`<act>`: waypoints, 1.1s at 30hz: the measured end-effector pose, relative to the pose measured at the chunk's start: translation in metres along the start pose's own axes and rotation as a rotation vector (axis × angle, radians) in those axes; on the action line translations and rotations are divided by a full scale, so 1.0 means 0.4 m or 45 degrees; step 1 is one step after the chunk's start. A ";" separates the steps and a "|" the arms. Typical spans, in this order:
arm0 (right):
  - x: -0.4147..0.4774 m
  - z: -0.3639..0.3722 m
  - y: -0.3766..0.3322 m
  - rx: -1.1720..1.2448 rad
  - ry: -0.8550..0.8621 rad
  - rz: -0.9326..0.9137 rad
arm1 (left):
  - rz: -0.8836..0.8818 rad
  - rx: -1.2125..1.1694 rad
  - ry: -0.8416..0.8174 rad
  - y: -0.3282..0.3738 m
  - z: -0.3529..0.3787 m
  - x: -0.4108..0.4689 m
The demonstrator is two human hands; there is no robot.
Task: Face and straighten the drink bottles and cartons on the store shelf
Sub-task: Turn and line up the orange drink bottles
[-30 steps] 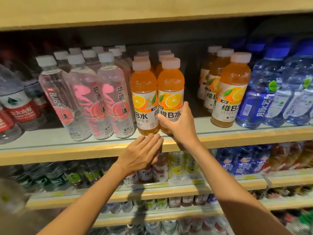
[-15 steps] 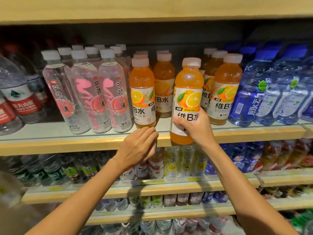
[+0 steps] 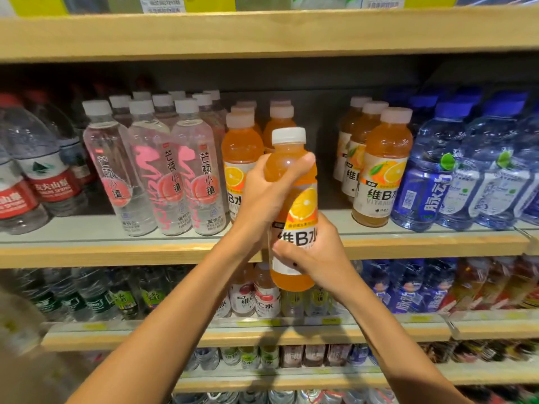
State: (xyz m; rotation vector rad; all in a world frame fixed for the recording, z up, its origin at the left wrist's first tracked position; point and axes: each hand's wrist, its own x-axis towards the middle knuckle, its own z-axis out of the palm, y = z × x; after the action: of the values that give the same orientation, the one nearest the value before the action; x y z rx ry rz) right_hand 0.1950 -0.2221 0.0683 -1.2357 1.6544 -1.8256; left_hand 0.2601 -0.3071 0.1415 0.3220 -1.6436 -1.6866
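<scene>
An orange vitamin drink bottle (image 3: 294,205) with a white cap is held off the shelf, in front of its edge. My left hand (image 3: 268,193) wraps its upper body, and my right hand (image 3: 315,255) grips the label lower down. Behind it on the shelf (image 3: 116,243) stands a row of orange bottles (image 3: 242,158) at the left and another row of orange bottles (image 3: 379,170) at the right, with an open gap between them. Pink-labelled clear bottles (image 3: 175,170) stand left of the orange ones.
Blue water bottles (image 3: 455,176) fill the right of the shelf, and red-labelled water bottles (image 3: 40,176) the left. A wooden shelf (image 3: 262,33) hangs close above. Lower shelves (image 3: 262,330) carry several small drink bottles.
My right hand has pulled the orange bottle out from the shelf and toward me. My left hand has risen from the shelf edge and taken hold of the bottle's upper part.
</scene>
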 end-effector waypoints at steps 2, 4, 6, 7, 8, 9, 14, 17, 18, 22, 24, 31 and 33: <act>0.003 0.010 0.002 -0.110 0.058 0.024 | 0.008 0.019 0.074 0.003 0.004 0.003; 0.003 0.015 0.004 -0.115 0.071 0.013 | -0.016 0.029 0.126 0.005 0.006 0.008; 0.001 0.007 0.008 0.069 -0.007 -0.004 | -0.053 -0.019 0.123 0.014 0.006 0.013; -0.001 0.000 0.009 0.216 -0.059 0.014 | -0.089 -0.086 0.095 0.021 0.004 0.016; -0.001 -0.008 0.009 0.373 -0.110 0.062 | -0.142 -0.178 0.054 0.029 -0.001 0.019; -0.002 -0.017 0.008 0.531 -0.174 0.138 | -0.209 -0.287 -0.003 0.035 -0.009 0.025; -0.006 -0.030 -0.007 1.082 -0.748 0.344 | -0.375 -0.817 -0.467 0.049 -0.048 0.063; -0.004 -0.005 -0.012 1.029 -0.753 0.341 | -0.371 -1.020 -0.703 0.035 -0.048 0.072; -0.005 0.001 -0.011 0.972 -0.703 0.323 | -0.370 -1.051 -0.747 0.028 -0.049 0.074; -0.020 0.007 -0.003 0.744 -0.486 0.215 | -0.359 -0.943 -0.731 -0.002 -0.060 0.078; -0.023 0.000 -0.006 0.634 -0.344 0.173 | -0.318 -0.676 -0.618 -0.003 -0.062 0.073; -0.007 -0.024 -0.022 0.136 0.123 -0.029 | 0.042 0.064 0.008 0.010 -0.040 0.054; -0.008 -0.019 -0.012 -0.095 0.239 -0.064 | 0.070 0.071 0.010 0.013 -0.017 0.041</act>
State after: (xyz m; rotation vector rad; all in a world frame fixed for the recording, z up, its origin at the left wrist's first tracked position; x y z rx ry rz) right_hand 0.1919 -0.2141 0.0724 -1.1768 1.8208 -1.9798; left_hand 0.2549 -0.3221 0.1507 0.3078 -1.6810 -1.5992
